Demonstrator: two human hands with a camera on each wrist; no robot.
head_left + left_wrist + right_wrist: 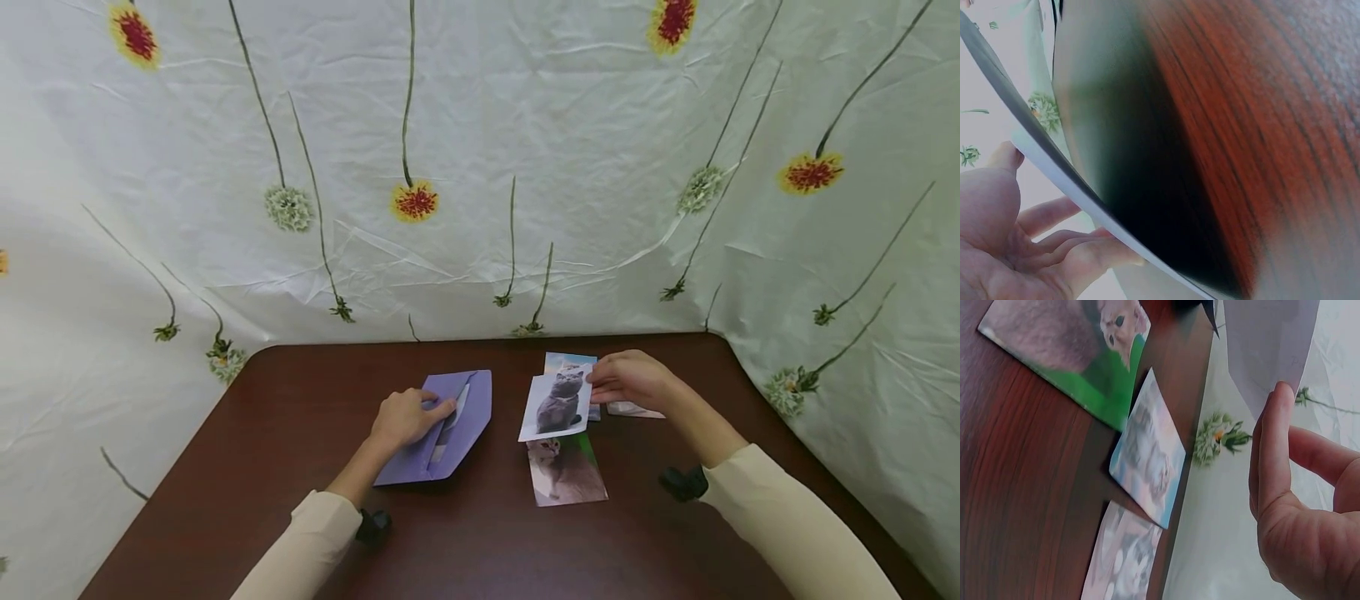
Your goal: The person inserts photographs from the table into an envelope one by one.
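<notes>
On the left, my left hand (405, 419) grips a purple envelope (471, 429), thumb across the top at its opening. The flap side faces right, and the edge of a pale card (439, 452) shows inside. In the left wrist view the envelope's edge (1091, 200) stands above the table, with fingers partly behind it. My right hand (633, 379) pinches a photo card of a grey cat (557, 408) by its right edge. The card is raised and tilted above other cards; its plain white back (1272, 350) shows in the right wrist view.
Below the held card lies a photo of a cat on green (567, 479). A bluish cat card (558, 360) is partly covered behind it, and a pinkish cat card (1125, 556) lies to the right. The brown table (480, 542) ends at a flowered white cloth (480, 125).
</notes>
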